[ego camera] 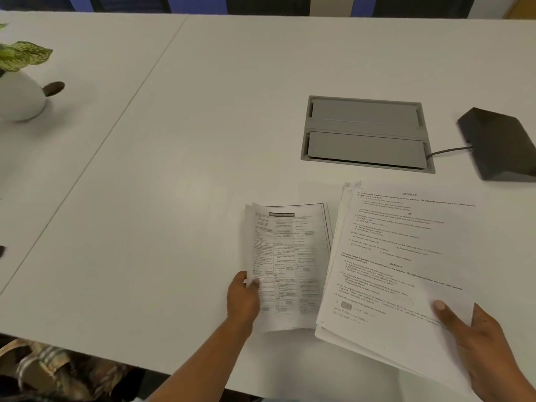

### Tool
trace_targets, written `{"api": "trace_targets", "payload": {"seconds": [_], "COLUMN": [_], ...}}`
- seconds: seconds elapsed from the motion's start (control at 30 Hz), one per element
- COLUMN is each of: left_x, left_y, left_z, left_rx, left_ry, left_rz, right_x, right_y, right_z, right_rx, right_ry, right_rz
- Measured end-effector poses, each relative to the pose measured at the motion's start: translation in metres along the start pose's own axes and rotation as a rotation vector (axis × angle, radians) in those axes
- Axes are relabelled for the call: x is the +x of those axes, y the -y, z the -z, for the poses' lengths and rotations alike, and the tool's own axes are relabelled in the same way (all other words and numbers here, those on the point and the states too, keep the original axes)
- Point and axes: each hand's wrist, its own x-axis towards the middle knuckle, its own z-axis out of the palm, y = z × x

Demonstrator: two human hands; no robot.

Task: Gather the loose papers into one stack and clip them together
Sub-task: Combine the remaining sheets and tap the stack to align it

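Two lots of printed paper lie on the white table (174,140) near its front edge. A smaller sheaf with boxed tables (290,256) is gripped at its left edge by my left hand (242,300), thumb on top, and that edge is lifted. To its right a thicker, fanned stack of exam pages (400,271) overlaps the sheaf's right side. My right hand (487,349) holds this stack at its lower right corner, thumb pressed on the top page. No clip is in view.
A grey cable hatch (365,132) is set into the table behind the papers. A black device (499,143) with a cable sits at the right. A white pot with a leafy plant (20,85) stands at the far left. A seam (116,134) crosses the tabletop.
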Motion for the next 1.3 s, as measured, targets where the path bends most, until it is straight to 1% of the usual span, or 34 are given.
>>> {"api": "trace_targets", "payload": {"seconds": [0.13,0.27,0.47,0.57,0.73,0.83,0.9,1.03,1.17,1.23,1.3], "left_x": [-0.004,-0.015,-0.029,-0.044,-0.08,-0.094,-0.099,-0.098,-0.092,-0.09,-0.086], "left_y": [-0.005,-0.02,-0.056,-0.073,-0.093,-0.097,-0.097,-0.095,-0.089,-0.089,-0.092], "left_z": [0.023,0.048,0.072,0.069,0.044,0.026,0.016,0.007,0.006,0.008,0.01], "left_rx": [-0.012,-0.086,-0.226,-0.247,-0.223,-0.17,-0.135,-0.047,0.081,0.05,-0.101], "left_ry": [-0.036,-0.082,-0.034,0.044,0.235,0.318,0.341,0.288,0.144,0.159,0.305], "left_rz": [-0.031,-0.119,-0.178,-0.21,-0.259,-0.28,-0.286,-0.294,-0.338,-0.312,-0.158], "right_x": [0.006,0.01,0.006,0.006,0.004,0.0,-0.003,-0.009,-0.013,-0.015,-0.015], "right_y": [-0.003,-0.006,-0.006,-0.006,-0.002,0.004,0.009,0.02,0.025,0.028,0.027], "right_z": [0.006,0.014,0.01,0.001,-0.022,-0.034,-0.037,-0.043,-0.043,-0.043,-0.043], "right_rx": [0.007,0.013,0.013,0.023,0.028,0.012,0.033,0.026,0.03,0.047,0.062], "right_ry": [0.005,0.007,0.045,0.068,0.118,0.206,0.268,0.326,0.343,0.352,0.347], "right_rz": [-0.004,-0.017,-0.025,-0.037,-0.06,-0.063,-0.064,-0.042,-0.045,-0.043,-0.06]}}
